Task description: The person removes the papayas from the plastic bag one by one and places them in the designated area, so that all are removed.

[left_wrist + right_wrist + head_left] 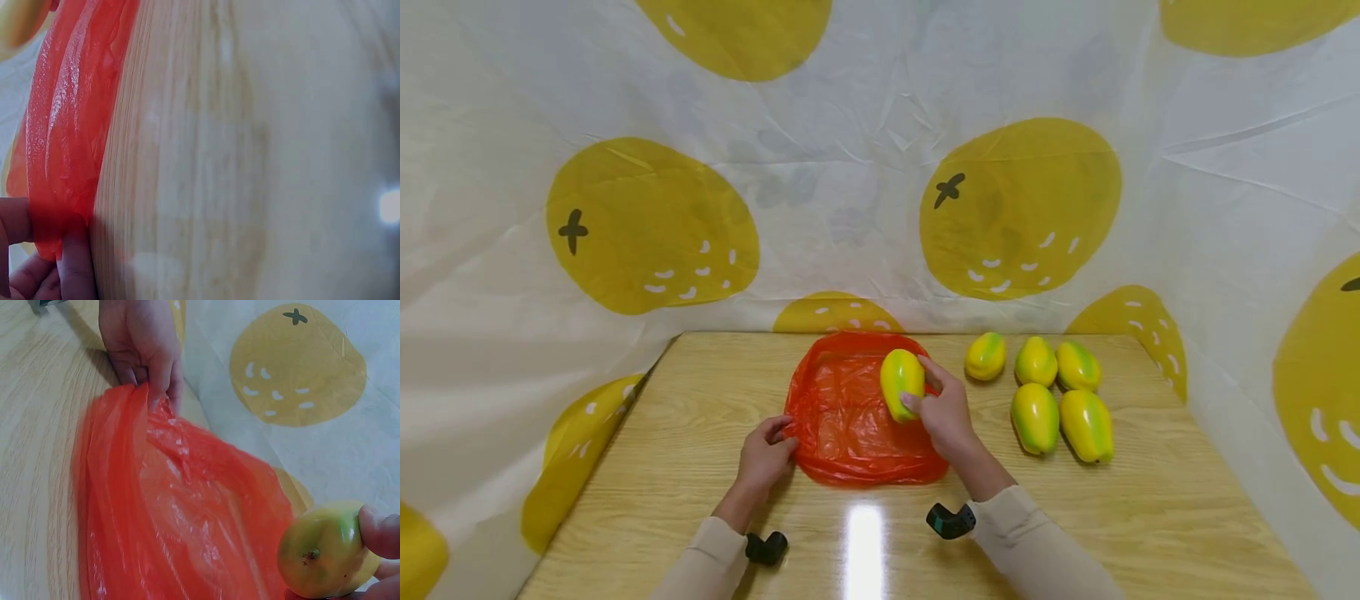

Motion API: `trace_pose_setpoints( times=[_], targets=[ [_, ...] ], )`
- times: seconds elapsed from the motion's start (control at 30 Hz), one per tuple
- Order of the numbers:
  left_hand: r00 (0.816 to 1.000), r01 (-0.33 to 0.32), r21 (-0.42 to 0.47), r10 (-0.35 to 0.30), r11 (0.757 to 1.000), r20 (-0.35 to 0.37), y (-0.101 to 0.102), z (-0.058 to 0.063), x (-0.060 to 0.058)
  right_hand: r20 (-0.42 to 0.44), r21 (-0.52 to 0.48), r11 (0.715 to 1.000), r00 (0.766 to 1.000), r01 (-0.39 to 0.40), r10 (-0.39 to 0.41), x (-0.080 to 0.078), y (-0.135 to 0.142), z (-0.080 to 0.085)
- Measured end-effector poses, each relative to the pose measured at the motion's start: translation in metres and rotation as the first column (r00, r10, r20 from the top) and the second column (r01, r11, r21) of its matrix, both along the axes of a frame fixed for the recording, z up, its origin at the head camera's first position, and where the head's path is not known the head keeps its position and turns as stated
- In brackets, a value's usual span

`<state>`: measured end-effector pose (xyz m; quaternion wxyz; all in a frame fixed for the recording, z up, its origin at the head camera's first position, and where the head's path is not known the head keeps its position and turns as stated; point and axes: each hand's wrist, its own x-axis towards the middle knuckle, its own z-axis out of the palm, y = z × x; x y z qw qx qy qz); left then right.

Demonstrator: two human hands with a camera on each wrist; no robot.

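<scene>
A red plastic bag (857, 473) lies spread open on the wooden table, its mouth facing up. My left hand (764, 457) pinches the bag's left rim between thumb and fingers, as the left wrist view also shows at the bag's folded edge (75, 125). Over the bag's right half, my right hand (946, 412) grips a yellow-green papaya (898, 379) with thumb and fingers. The stem end of that papaya (319, 550) faces the right wrist camera. Whether the fruit touches the bag I cannot tell.
Several more papayas lie right of the bag: one papaya (985, 357) stands a little apart, the others, such as the front right papaya (1087, 427), are grouped together. A white cloth (842, 208) printed with yellow fruit hangs behind and beside the table (715, 375).
</scene>
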<state>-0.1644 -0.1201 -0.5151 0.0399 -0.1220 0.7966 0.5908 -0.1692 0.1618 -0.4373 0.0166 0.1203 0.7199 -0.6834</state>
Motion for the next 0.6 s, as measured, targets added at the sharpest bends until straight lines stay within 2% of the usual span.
trace_pose_setpoints(
  times=[0.33,0.6],
  targets=[
    [1.000,0.004,0.007,-0.004,1.000,0.009,0.000,0.001,0.000,0.040,0.035,0.999,0.999,0.018,-0.020,0.006,0.015,-0.004],
    [1.000,0.011,0.009,-0.011,1.000,0.022,-0.001,0.000,0.000,0.038,0.024,0.999,0.999,0.023,-0.024,0.008,0.023,-0.003]
  ],
)
